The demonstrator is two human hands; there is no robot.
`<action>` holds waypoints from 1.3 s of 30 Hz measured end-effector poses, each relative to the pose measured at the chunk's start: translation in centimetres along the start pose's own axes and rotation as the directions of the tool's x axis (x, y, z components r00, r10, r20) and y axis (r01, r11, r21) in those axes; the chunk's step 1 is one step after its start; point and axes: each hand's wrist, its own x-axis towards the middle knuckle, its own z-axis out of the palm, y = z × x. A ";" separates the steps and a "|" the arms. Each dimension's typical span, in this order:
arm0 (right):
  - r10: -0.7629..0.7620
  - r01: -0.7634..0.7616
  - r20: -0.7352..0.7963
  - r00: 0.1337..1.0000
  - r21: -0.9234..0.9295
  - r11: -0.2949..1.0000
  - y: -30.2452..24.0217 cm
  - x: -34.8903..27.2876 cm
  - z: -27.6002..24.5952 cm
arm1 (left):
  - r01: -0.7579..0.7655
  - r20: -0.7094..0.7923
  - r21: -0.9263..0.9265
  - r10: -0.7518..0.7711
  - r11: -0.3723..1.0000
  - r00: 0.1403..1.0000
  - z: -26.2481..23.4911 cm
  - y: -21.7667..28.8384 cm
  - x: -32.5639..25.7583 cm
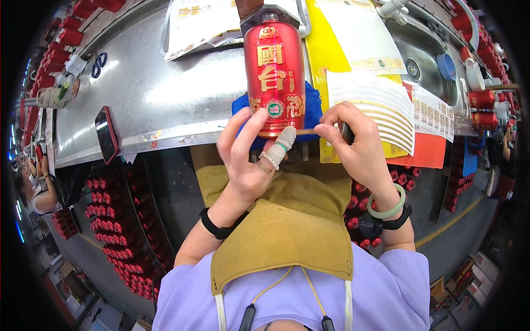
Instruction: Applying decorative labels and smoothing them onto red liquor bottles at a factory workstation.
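A glossy red bottle [276,49] with raised gold characters lies in front of me, its base toward me and its neck at a dark metal holder [302,30]. Blue cloth [312,105] is bunched beneath it. My left hand [245,160] grips the bottle's lower left side, fingertips on the red surface. Its thumb, wrapped in pale covering with a green band, presses at the base edge. A thin gold strip [305,132] runs along that edge. Its right end is pinched between the thumb and forefinger of my right hand [356,140].
A sheet of curved gold strips [375,110] lies on yellow sheeting [323,52] at the right, near a sink [414,69]. A phone [106,135] and blue-handled scissors [99,64] rest on the metal table [149,88]. Several red bottles [118,226] stand below the table.
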 end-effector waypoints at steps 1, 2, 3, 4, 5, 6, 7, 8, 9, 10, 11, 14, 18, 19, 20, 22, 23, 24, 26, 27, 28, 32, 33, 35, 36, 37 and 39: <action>0.071 -0.070 0.031 0.997 -0.013 0.997 -0.2 0.0 -0.1 | -0.020 0.062 -0.089 0.025 0.996 0.998 0.0 -0.6 0.4; 0.070 -0.069 0.028 0.997 -0.012 0.998 -0.3 -0.1 0.0 | -0.034 0.120 -0.177 0.056 0.984 0.991 0.0 -1.0 0.6; 0.060 -0.061 0.027 0.998 0.029 0.998 -0.5 -0.2 0.2 | 0.010 0.087 -0.202 0.008 0.979 0.996 0.1 -1.0 0.1; 0.051 -0.053 0.026 0.998 0.070 0.996 -0.6 -0.2 0.3 | 0.007 0.087 -0.201 0.011 0.980 0.996 0.3 -1.1 -0.5; 0.054 -0.055 0.025 0.998 0.073 0.996 -0.7 -0.2 0.3 | 0.114 0.072 -0.252 -0.098 0.961 0.993 0.4 -1.1 -1.1; 0.026 -0.028 0.028 0.999 0.072 0.997 -0.8 -0.2 0.4 | 0.217 0.063 -0.303 -0.207 0.928 0.976 0.4 -1.0 -1.4; -0.001 -0.001 0.033 0.999 0.071 0.998 -0.8 -0.2 0.4 | 0.273 0.081 -0.354 -0.262 0.895 0.962 0.3 -0.8 -1.6; -0.001 -0.001 0.034 0.999 0.073 0.997 -0.7 -0.2 0.4 | 0.274 0.082 -0.351 -0.262 0.895 0.962 0.2 -0.9 -1.6; -0.013 0.011 0.023 1.000 0.061 0.998 -0.5 -0.2 0.4 | 0.223 0.067 -0.318 -0.212 0.921 0.975 0.2 -1.2 -1.8; -0.024 0.024 0.013 1.000 0.047 0.999 -0.4 -0.2 0.4 | 0.171 0.053 -0.284 -0.162 0.943 0.985 0.1 -1.3 -1.9; -0.007 0.006 0.018 1.000 0.049 0.999 -0.4 -0.3 0.3 | 0.089 0.044 -0.168 -0.082 0.982 0.996 -0.1 -1.0 -1.1; -0.006 0.006 0.020 1.000 0.025 1.000 -0.2 -0.2 0.4 | 0.020 -0.016 -0.021 -0.021 1.000 1.000 0.2 -0.3 -0.7; -0.015 0.015 0.007 1.000 0.031 0.999 0.2 -0.2 0.6 | -0.030 0.118 -0.129 0.045 0.991 0.992 0.1 -0.4 0.5; 0.006 -0.006 0.011 1.000 0.043 0.999 -0.1 -0.2 0.6 | 0.002 0.153 -0.143 0.020 0.990 0.988 -0.3 -0.7 0.8; 0.025 -0.026 0.014 1.000 0.056 0.998 -0.3 -0.2 0.6 | -0.001 0.153 -0.143 0.023 0.990 0.988 -0.3 -0.9 0.4; -0.005 0.004 0.011 1.000 0.085 0.996 -0.6 0.0 0.9 | 0.129 0.102 -0.213 -0.109 0.969 0.989 -0.1 -1.2 -0.7; -0.033 0.032 0.011 0.999 0.112 0.993 -0.7 0.0 1.1 | 0.297 0.037 -0.293 -0.300 0.909 0.953 0.3 -0.6 -0.9; -0.032 0.031 0.011 0.999 0.115 0.993 -0.8 0.0 1.2 | 0.296 0.040 -0.291 -0.298 0.910 0.954 0.4 -0.6 -1.1; -0.043 0.041 0.017 0.999 0.099 0.994 -0.8 0.2 1.3 | 0.324 0.015 -0.305 -0.336 0.895 0.942 0.5 -0.7 -1.5; -0.021 0.019 0.023 1.000 0.103 0.994 -0.9 0.2 1.2 | 0.258 0.009 -0.295 -0.267 0.920 0.964 0.4 -0.5 -1.0; -0.024 0.021 0.025 0.999 0.104 0.994 -0.8 0.2 1.1 | 0.257 0.008 -0.293 -0.267 0.921 0.964 0.3 -0.6 -1.1; 0.005 -0.008 0.037 0.999 0.095 0.995 -0.5 0.2 1.1 | 0.118 -0.018 -0.085 -0.120 0.989 0.993 0.5 -0.2 -1.7; -0.004 0.001 0.027 1.000 0.090 0.996 -0.3 0.2 1.2 | 0.147 0.003 -0.085 -0.147 0.985 0.989 0.4 0.5 -1.1; -0.011 0.009 0.016 1.000 0.086 0.996 0.0 0.2 1.3 | 0.038 0.043 -0.063 -0.035 0.997 0.998 0.3 0.4 -0.3; 0.001 -0.002 0.011 1.000 0.092 0.996 0.2 0.2 1.3 | 0.037 0.045 -0.065 -0.034 0.997 0.998 0.3 -0.1 -0.1; 0.013 -0.014 0.007 1.000 0.098 0.995 0.2 0.2 1.3 | 0.004 0.083 -0.103 0.005 0.995 0.997 0.3 -0.7 0.1; 0.015 -0.016 0.010 1.000 0.115 0.993 0.0 0.1 1.3 | 0.133 0.064 -0.160 -0.124 0.978 0.990 0.3 -0.2 0.4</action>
